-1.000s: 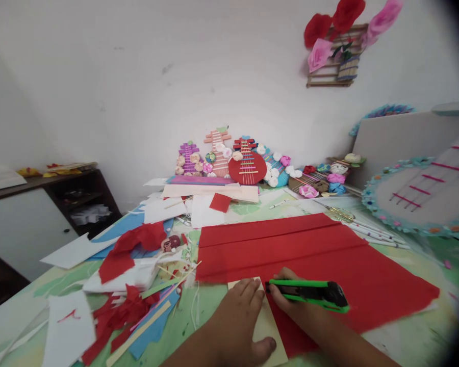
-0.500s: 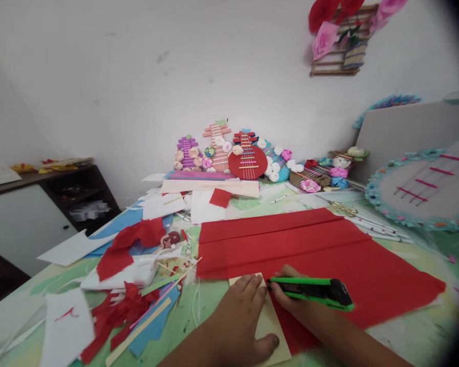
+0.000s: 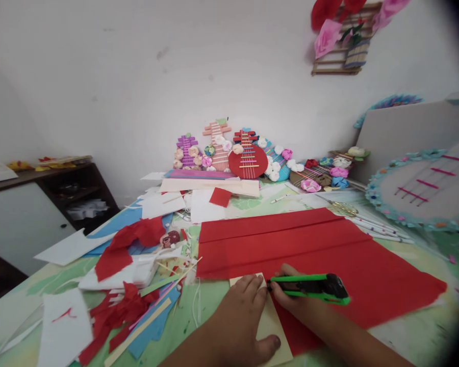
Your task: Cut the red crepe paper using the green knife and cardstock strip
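Observation:
My left hand (image 3: pixel 243 316) lies flat on a cream strip of card (image 3: pixel 277 331), pressing it down with fingers stretched forward and thumb out to the side. The strip overlaps the left edge of a big red sheet (image 3: pixel 290 244) with crease lines across it. In my right hand (image 3: pixel 286 293) is a green and black utility knife (image 3: pixel 313 287), gripped near its front end. Its tip is beside the strip's right edge, close to my left fingertips. The blade itself is too small to make out.
Scraps of red paper (image 3: pixel 124 306), white paper (image 3: pixel 63 326) and coloured strips clutter the left side. Decorated lute-shaped crafts (image 3: pixel 248 162) line the wall. Gold-handled scissors (image 3: pixel 344 207) and several white pens (image 3: pixel 382 228) lie at the back right.
The knife's rear end has tipped slightly away from me and to the left. Both hands stay almost in the same place, and the strip has hardly shifted.

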The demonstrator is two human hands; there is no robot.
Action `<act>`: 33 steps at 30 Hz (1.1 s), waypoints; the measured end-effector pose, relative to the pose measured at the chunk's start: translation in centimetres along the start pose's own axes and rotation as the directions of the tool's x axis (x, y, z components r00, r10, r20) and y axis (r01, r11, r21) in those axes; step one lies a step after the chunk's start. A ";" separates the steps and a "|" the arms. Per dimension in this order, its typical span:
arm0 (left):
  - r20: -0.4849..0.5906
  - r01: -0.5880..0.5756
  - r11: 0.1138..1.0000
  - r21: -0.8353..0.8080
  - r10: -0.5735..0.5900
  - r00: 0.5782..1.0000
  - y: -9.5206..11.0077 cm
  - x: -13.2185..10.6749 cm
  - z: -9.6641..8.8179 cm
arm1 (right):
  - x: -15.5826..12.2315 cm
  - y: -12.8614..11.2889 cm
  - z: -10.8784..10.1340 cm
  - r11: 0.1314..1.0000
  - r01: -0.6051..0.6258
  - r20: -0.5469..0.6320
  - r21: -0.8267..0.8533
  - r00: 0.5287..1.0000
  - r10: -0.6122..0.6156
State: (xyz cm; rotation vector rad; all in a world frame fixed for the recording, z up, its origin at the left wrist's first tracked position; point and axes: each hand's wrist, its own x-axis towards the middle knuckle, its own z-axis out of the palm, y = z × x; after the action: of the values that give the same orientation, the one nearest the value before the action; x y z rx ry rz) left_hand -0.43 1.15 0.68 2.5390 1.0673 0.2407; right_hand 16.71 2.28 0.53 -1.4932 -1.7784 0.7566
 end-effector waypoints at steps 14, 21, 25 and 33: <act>0.025 0.021 0.999 0.033 -0.022 0.999 0.3 0.0 -0.4 | 0.2 1.9 -0.6 0.964 -0.112 -0.044 0.243 0.991 0.126; -0.367 -0.096 0.991 0.096 0.124 0.922 -0.5 0.7 1.0 | 0.2 2.5 -0.8 0.839 -0.177 -0.006 0.514 0.978 0.210; -0.541 -0.090 0.992 0.094 0.127 0.831 -0.8 1.5 1.5 | 0.1 2.5 -0.8 0.842 -0.163 0.010 0.514 0.983 0.184; -0.588 -0.064 0.996 0.058 0.086 0.804 -0.4 2.0 1.9 | 0.1 2.2 -0.9 0.901 -0.147 0.015 0.407 0.988 0.154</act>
State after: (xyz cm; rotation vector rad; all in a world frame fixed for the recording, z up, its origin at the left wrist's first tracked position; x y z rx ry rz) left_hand 1.27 2.39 -1.19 2.5982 1.1769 1.1084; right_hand 18.69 2.72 -0.67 -1.3529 -1.3902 1.1126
